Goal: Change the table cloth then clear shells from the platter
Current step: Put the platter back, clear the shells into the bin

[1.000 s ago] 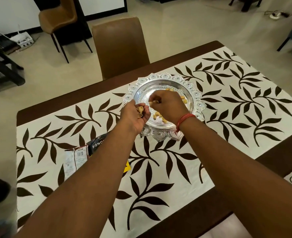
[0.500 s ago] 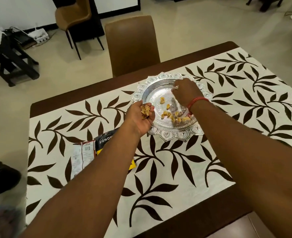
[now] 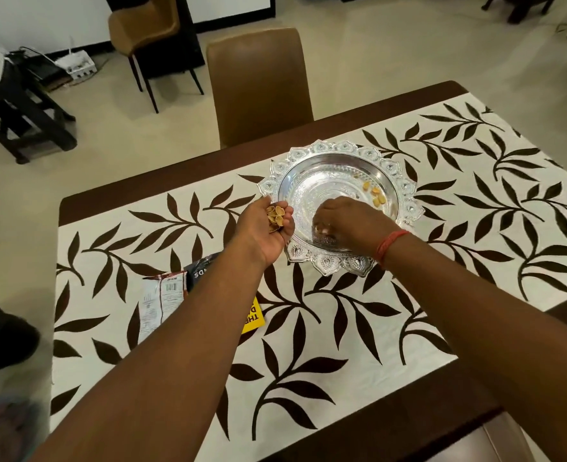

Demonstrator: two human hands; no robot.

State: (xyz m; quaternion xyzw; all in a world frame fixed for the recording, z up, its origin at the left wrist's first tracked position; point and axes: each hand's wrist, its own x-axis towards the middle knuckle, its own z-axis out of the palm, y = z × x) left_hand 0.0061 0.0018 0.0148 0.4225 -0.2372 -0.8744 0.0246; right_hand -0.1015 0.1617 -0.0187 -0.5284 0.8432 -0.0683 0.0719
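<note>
A silver platter with a scalloped rim sits on a white table cloth printed with dark leaves. My left hand is cupped just left of the platter, holding several tan shells in its curled fingers. My right hand reaches down into the near part of the platter, fingers curled toward the bottom; whatever they hold is hidden. A few shells lie on the platter's right side.
A snack packet lies on the cloth under my left forearm, with a yellow card beside it. A brown chair stands at the table's far edge. Dark wood table border runs along the near side.
My right hand moved from the platter's far side to its near part. The pile of shells in the platter's middle is gone from view. My left hand holds its shells as before.
</note>
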